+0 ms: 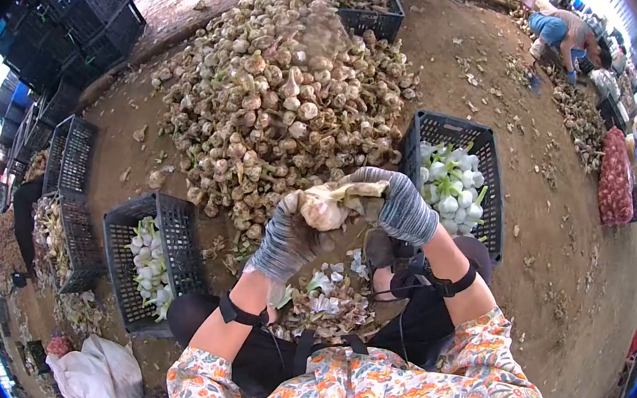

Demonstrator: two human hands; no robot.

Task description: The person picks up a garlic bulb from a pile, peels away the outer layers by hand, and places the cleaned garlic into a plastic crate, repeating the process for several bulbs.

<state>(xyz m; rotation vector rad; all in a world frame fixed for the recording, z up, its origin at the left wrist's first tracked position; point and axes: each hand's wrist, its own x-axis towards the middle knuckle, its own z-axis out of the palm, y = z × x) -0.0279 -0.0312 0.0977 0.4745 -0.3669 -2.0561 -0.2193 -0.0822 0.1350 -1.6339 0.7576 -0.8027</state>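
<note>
My left hand (pixel 286 239), in a grey striped glove, is wrapped round one side of a garlic bulb (pixel 323 211) with loose brown skin. On its other side, my right hand (pixel 404 209), gloved alike, pinches the dry outer leaves. Both hands are close together over my lap, in front of a large heap of unpeeled garlic (pixel 283 93). Peeled skins (pixel 330 302) lie on the ground between my legs. White bulbs fill part of a black crate (pixel 498 196) on the right and part of another black crate (pixel 122 271) on the left.
A crate of garlic (pixel 370 20) stands behind the heap. Stacked black crates (pixel 72 14) rise at the back left. One person (pixel 569 35) bends over garlic at the upper right; another person (pixel 3 242) sits far left. A red net sack (pixel 618 178) stands at right.
</note>
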